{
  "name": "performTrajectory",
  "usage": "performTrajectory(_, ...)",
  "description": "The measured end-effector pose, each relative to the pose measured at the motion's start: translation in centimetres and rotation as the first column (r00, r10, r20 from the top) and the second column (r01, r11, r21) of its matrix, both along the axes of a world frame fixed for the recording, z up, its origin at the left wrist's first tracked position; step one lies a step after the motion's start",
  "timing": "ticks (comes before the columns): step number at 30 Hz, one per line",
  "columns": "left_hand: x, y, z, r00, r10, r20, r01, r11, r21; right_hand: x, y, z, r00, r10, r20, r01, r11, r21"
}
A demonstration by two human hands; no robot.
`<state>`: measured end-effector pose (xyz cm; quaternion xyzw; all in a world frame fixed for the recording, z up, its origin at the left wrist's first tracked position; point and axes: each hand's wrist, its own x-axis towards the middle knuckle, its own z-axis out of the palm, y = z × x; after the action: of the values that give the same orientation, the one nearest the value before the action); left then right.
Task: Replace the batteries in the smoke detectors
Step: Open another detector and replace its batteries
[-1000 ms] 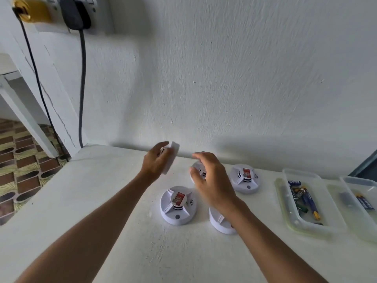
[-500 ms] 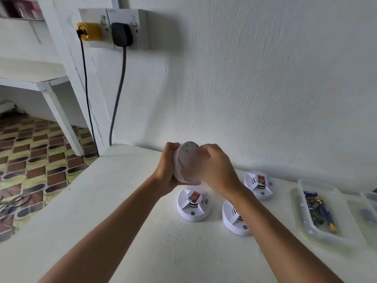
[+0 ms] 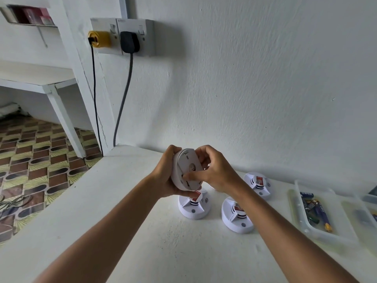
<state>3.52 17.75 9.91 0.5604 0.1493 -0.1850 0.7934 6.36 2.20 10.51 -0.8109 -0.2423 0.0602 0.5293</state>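
Note:
I hold a round white smoke detector [image 3: 186,169] in the air above the table, its flat back turned toward me. My left hand [image 3: 166,176] grips its left rim and underside. My right hand [image 3: 214,170] grips its right side, with the thumb pressed on the back plate. Three more white detectors with red labels sit on the table: one [image 3: 193,206] right below my hands, one [image 3: 237,218] to its right, one [image 3: 258,184] farther back. A clear tray [image 3: 318,231] at the right holds several batteries [image 3: 318,209].
A second clear tray [image 3: 365,217] lies at the far right edge. The white wall rises just behind the table. A socket [image 3: 130,36] with a yellow plug and a black plug hangs upper left, cables running down. The table's left edge drops to a tiled floor [image 3: 30,156].
My hands came together: the left one carried a white piece, the right one lifted a detector, and now both grip the detector in the air. The camera tilted up and left.

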Motion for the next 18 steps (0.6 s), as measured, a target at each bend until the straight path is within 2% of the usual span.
performTrajectory(4,0.2,0.8,-0.1,0.998,0.051,-0.023,-0.051,0.998,-0.026,0.0,0.8,0.5,1.0,-0.013,0.01,0.013,1.0,-0.012)
performTrajectory(8,0.9,1.8,-0.4,0.988,0.151,-0.025,-0.153,0.983,-0.106,-0.1,2.6,-0.5,0.957,-0.094,0.273,0.106,0.994,-0.027)
performTrajectory(10,1.3,2.4,-0.7,0.979,0.204,-0.011,-0.203,0.966,-0.163,0.3,3.4,-1.2,0.924,-0.198,0.327,0.192,0.98,0.053)
performTrajectory(12,1.7,3.0,-1.0,0.966,0.26,-0.015,-0.257,0.946,-0.199,1.3,3.9,-1.7,0.928,-0.327,0.178,0.304,0.942,0.143)
performTrajectory(14,1.8,3.8,-1.3,0.949,0.313,-0.037,-0.314,0.924,-0.218,3.4,3.9,-3.0,0.904,-0.427,0.007,0.423,0.898,0.123)
performTrajectory(16,1.7,4.7,-1.9,0.938,0.343,-0.054,-0.346,0.909,-0.231,5.8,4.0,-5.0,0.89,-0.456,-0.023,0.454,0.89,-0.049)
performTrajectory(18,1.6,5.8,-2.5,0.929,0.362,-0.071,-0.368,0.895,-0.252,7.6,4.5,-6.6,0.915,-0.402,-0.021,0.384,0.888,-0.255)
